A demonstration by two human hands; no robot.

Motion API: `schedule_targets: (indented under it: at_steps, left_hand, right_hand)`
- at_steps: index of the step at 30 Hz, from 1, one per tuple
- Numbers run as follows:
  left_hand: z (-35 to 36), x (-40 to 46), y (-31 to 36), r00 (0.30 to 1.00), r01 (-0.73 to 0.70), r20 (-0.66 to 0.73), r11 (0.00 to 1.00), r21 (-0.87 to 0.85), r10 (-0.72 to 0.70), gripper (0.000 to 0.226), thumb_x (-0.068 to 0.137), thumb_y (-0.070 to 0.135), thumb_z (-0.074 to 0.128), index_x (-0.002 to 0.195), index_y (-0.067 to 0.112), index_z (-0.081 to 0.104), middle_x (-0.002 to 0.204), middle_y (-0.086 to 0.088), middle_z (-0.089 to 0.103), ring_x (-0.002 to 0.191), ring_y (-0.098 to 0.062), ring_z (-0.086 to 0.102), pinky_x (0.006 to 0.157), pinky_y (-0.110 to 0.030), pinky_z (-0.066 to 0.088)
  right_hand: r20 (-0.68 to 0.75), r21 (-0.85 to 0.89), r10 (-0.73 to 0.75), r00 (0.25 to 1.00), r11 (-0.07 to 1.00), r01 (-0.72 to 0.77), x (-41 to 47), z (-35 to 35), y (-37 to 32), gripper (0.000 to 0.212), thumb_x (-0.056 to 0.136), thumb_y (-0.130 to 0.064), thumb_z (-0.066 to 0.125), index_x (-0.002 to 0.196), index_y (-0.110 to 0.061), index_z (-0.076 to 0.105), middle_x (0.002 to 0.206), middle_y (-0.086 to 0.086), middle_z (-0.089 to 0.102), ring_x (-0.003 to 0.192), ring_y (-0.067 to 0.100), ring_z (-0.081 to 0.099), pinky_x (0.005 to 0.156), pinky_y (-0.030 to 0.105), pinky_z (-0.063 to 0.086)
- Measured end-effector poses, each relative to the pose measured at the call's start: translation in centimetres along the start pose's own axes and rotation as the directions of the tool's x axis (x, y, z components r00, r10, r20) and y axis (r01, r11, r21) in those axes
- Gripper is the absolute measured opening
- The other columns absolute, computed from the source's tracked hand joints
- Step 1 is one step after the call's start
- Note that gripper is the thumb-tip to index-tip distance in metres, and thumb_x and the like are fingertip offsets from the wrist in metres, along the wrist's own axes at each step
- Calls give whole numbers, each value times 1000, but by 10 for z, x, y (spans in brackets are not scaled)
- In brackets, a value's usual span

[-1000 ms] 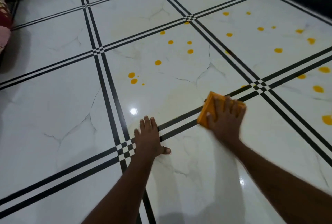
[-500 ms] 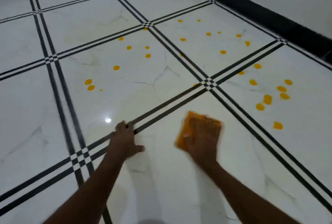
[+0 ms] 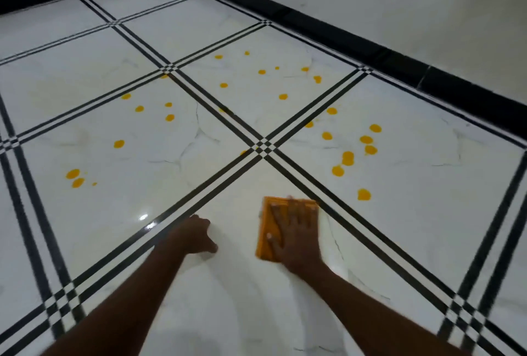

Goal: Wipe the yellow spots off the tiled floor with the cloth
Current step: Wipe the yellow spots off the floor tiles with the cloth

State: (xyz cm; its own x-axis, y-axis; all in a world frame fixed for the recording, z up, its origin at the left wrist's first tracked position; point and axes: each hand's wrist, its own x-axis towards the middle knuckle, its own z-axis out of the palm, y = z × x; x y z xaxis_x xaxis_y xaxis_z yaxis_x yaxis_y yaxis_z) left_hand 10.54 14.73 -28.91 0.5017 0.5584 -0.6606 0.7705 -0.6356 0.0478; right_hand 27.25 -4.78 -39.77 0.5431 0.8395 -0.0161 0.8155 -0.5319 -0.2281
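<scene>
Bracing flat on the tiled floor [image 3: 94, 221] at lower centre, the left hand [image 3: 196, 234] has held its place while the right hand [image 3: 296, 237], spread flat atop the cloth [image 3: 266, 230], has slid right toward untouched yellow spots [image 3: 363, 194].

The orange cloth [image 3: 269, 227] lay folded flat on the white tiled floor [image 3: 228, 298], just near of a black-striped joint. Yellow spots [image 3: 347, 157] dotted three tiles beyond it; the nearest spot [image 3: 364, 194] sat close by, apart.
</scene>
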Motion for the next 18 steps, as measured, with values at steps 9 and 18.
schedule_targets:
  at_steps: [9, 18]
  left_hand:
    - [-65, 7, -16, 999, 13, -47, 996, 83, -9, 84, 85, 50, 68, 154, 21, 29, 149, -9, 43, 137, -26, 41, 111, -34, 36]
    - [-18, 85, 46, 1000, -12, -6, 985, 169, 13, 103, 81, 25, 78, 155, 2, 11, 160, -29, 5, 147, -45, 17, 113, -53, 35]
  right_hand:
    - [-9, 13, 236, 972, 972, -236, 71, -12, 34, 77, 88, -64, 37, 148, -19, 54, 157, 23, 42, 144, 50, 39, 115, 69, 22]
    - [230, -48, 44, 972, 998, -34, 156, -19, 26, 86, 88, -75, 25, 162, -31, 24, 168, 17, 23, 152, 47, 26, 117, 72, 20]
